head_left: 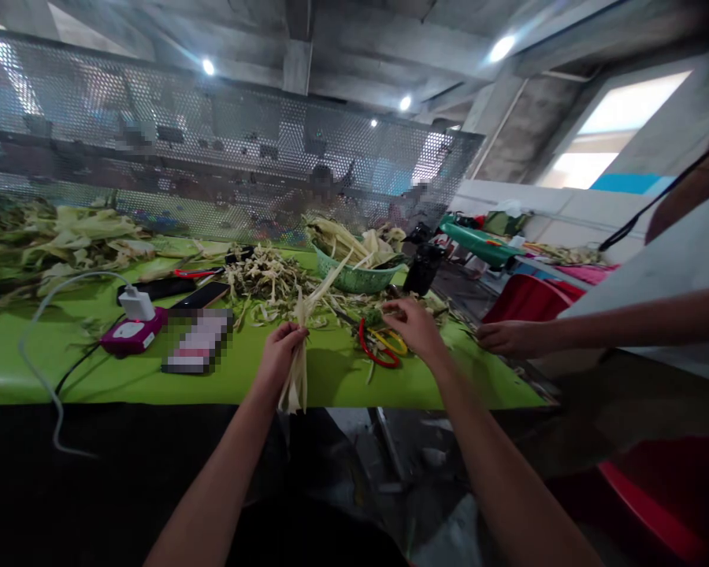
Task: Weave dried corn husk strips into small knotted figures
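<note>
My left hand [283, 346] is closed around a bundle of pale dried corn husks [297, 386]. The strips stick up above the fist and hang below it, past the table edge. Over the green tabletop, my right hand [417, 327] has its fingers apart, with nothing visible in them. Its fingertips are close to a small green clump [375, 316]; whether they touch it I cannot tell. Just left of that hand lie scissors with red and yellow loop handles [380, 362]. Beyond my hands stands a green plastic basket [360, 279] filled with husks.
A heap of stalk scraps [265, 272] lies left of the basket. Further left are a phone [199, 342], a purple power socket [133, 331] with a white cable, and piled husks [76, 236]. A perforated metal screen [213, 150] stands behind. Another person's hand [508, 339] rests at the right edge.
</note>
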`<state>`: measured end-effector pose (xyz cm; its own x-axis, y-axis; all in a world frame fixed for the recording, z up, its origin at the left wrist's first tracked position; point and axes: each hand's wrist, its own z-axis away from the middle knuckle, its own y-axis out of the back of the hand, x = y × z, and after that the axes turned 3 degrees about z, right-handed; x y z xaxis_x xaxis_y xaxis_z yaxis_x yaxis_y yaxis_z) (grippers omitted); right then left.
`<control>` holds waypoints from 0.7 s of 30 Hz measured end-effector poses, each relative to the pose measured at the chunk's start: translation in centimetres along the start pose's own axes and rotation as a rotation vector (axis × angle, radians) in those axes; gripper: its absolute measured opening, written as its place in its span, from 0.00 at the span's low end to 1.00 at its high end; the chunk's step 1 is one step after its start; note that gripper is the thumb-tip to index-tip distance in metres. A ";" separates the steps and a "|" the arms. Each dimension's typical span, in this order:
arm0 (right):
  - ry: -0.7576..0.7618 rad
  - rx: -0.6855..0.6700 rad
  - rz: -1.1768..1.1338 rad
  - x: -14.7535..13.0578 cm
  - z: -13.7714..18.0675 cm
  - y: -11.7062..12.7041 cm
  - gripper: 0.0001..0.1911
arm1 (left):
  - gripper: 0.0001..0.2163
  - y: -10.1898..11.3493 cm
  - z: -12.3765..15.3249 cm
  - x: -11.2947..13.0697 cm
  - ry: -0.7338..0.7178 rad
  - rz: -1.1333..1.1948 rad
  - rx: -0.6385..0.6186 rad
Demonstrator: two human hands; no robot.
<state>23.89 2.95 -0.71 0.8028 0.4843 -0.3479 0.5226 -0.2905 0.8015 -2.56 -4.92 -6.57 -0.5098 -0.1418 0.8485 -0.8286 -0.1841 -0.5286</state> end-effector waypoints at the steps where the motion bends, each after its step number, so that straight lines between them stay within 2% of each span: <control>1: -0.016 -0.045 0.026 0.2 0.6 0.0 0.09 | 0.13 0.0 -0.1 0.0 0.000 0.011 0.011; 4: -0.034 -0.180 0.112 0.2 2.5 -0.5 0.07 | 0.14 0.0 -0.2 0.0 -0.002 0.045 0.039; 10: -0.073 -0.282 0.261 -0.6 3.0 -0.9 0.19 | 0.14 0.0 -0.1 0.4 -0.004 0.089 0.071; 15: -0.071 -0.336 0.306 -0.5 1.7 1.0 0.26 | 0.14 0.1 -0.3 0.3 -0.006 0.120 0.086; 18: -0.047 -0.418 0.264 -0.1 1.2 2.5 0.32 | 0.14 0.0 -0.3 0.2 -0.008 0.142 0.093; 21: -0.048 -0.517 0.193 0.6 0.7 3.9 0.34 | 0.14 -0.1 -0.3 0.3 -0.012 0.162 0.096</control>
<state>26.61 1.51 1.87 0.8885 0.4206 -0.1836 0.1657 0.0789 0.9830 -2.69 -4.66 -6.30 -0.6313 -0.1885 0.7523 -0.7099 -0.2500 -0.6584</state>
